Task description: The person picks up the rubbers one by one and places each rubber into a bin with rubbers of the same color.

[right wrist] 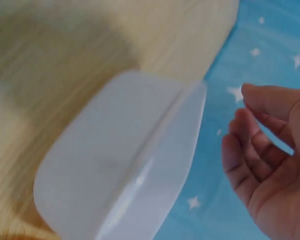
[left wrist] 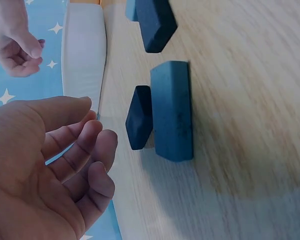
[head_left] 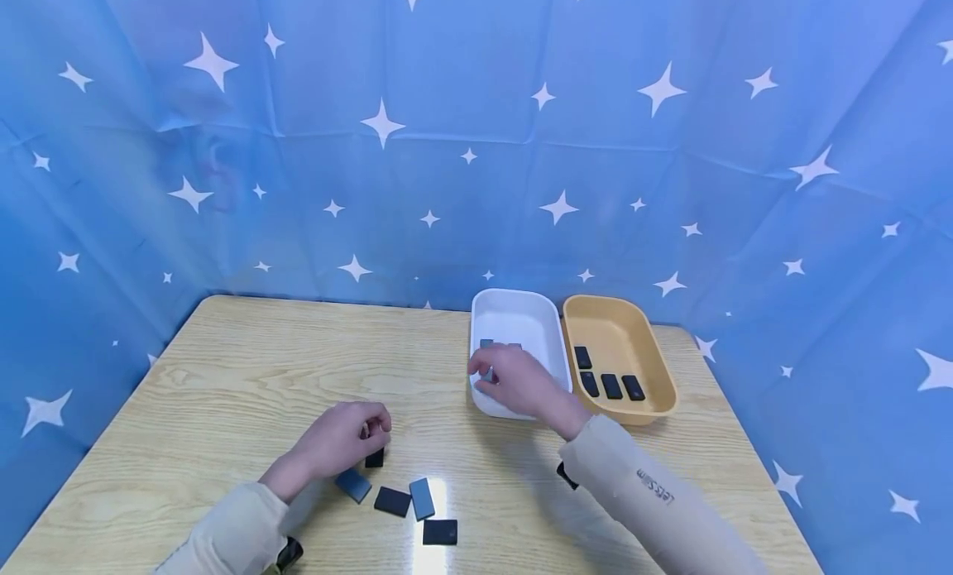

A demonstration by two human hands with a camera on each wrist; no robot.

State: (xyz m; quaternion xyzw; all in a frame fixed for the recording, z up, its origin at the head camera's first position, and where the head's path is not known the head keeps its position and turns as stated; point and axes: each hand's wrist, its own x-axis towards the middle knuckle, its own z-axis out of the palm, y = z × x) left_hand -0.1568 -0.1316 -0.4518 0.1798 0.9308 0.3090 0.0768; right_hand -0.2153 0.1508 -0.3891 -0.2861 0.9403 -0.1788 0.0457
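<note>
My left hand [head_left: 338, 438] hovers low over the table beside a black block [head_left: 375, 458], partly hidden by the fingers. In the left wrist view its fingers are loosely bent with nothing between them; a blue block [left wrist: 171, 111] and a dark one [left wrist: 139, 117] lie just beyond the fingertips. Over the white bin [head_left: 521, 300] is my right hand [head_left: 517, 380]. The right wrist view shows that hand's fingers [right wrist: 247, 160] relaxed and holding nothing. Blue-grey blocks [head_left: 486, 343] lie inside the white bin, partly covered by the hand.
Beside the left hand lie a blue block [head_left: 353, 485], a blue-grey block [head_left: 421, 499] and black blocks [head_left: 392, 501]. To the right of the white bin stands an orange bin [head_left: 657, 376] with several black blocks [head_left: 611, 385]. A starred blue curtain [head_left: 447, 178] hangs behind the wooden table [head_left: 298, 343].
</note>
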